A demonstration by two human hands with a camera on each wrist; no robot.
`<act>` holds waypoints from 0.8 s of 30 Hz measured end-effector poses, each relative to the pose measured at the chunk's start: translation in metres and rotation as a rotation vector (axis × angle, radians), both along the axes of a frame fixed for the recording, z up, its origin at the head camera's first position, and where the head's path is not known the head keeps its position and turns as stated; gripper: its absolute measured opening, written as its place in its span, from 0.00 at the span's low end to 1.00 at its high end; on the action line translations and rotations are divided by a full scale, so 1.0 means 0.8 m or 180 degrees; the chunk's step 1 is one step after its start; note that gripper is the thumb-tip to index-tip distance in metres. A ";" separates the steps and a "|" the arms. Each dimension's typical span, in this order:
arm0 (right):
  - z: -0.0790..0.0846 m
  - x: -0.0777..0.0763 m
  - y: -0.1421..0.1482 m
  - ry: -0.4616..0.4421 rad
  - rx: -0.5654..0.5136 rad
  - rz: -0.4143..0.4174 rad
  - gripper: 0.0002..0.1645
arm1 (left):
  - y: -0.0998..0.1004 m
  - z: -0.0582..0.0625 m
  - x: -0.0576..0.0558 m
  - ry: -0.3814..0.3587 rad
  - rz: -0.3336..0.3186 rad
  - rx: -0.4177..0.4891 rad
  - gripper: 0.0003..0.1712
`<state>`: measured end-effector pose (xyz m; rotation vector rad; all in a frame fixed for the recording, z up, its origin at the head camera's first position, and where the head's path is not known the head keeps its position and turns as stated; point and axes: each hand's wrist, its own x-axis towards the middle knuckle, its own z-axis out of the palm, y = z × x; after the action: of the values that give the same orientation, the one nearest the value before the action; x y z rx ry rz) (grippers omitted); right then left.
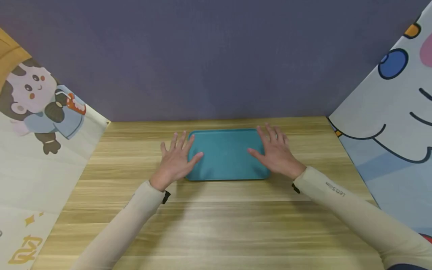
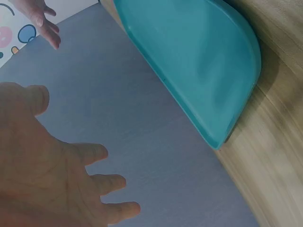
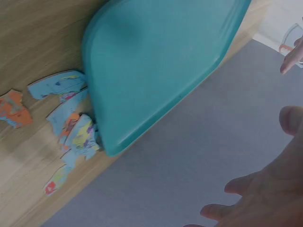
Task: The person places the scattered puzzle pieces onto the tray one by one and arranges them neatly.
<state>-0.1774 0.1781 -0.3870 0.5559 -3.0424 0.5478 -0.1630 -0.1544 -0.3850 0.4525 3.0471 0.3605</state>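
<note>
A teal rectangular tray (image 1: pixel 224 157) with a low rim lies on the wooden table. My left hand (image 1: pixel 175 159), fingers spread, hovers over the tray's left edge in the head view. The left wrist view shows that palm (image 2: pixel 47 161) apart from the tray, holding nothing. My right hand (image 1: pixel 276 153) is likewise spread above the tray's right edge, its thumb over the tray. Several torn-looking, colourful puzzle pieces (image 3: pixel 78 132) lie beside the tray's rim in the right wrist view, some overlapping. One orange piece (image 3: pixel 14 109) lies a little apart. The head view does not show these pieces.
A dark blue-grey panel (image 1: pixel 216 60) rises behind the table's far edge. Cartoon-printed panels stand at the left (image 1: pixel 50 150) and right (image 1: pixel 388 123). Bare wooden table top (image 1: pixel 229 225) extends in front of the tray.
</note>
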 end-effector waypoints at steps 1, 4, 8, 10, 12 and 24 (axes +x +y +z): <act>-0.001 -0.001 0.002 -0.0009 -0.0012 -0.0010 0.51 | 0.000 -0.001 -0.001 -0.0003 0.0005 -0.0004 0.46; -0.003 -0.003 0.007 -0.0012 -0.0045 -0.0039 0.50 | -0.002 -0.004 -0.003 -0.0017 0.0028 -0.0006 0.45; -0.008 -0.007 0.016 -0.0023 -0.0091 -0.0052 0.49 | -0.006 -0.010 -0.007 -0.0011 0.0041 0.0040 0.43; -0.011 -0.010 0.022 -0.0014 -0.0128 -0.0055 0.48 | -0.008 -0.014 -0.010 -0.0018 0.0048 0.0117 0.41; -0.014 -0.014 0.028 0.0013 -0.0129 -0.0067 0.47 | -0.010 -0.017 -0.012 -0.0037 0.0063 0.0234 0.40; -0.041 -0.039 0.063 -0.0180 -0.0462 -0.0060 0.40 | -0.032 -0.048 -0.040 -0.0644 0.0280 0.0690 0.30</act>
<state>-0.2089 0.2282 -0.4199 0.5144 -3.0234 0.7889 -0.1953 -0.1799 -0.4231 0.2710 2.8483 0.6995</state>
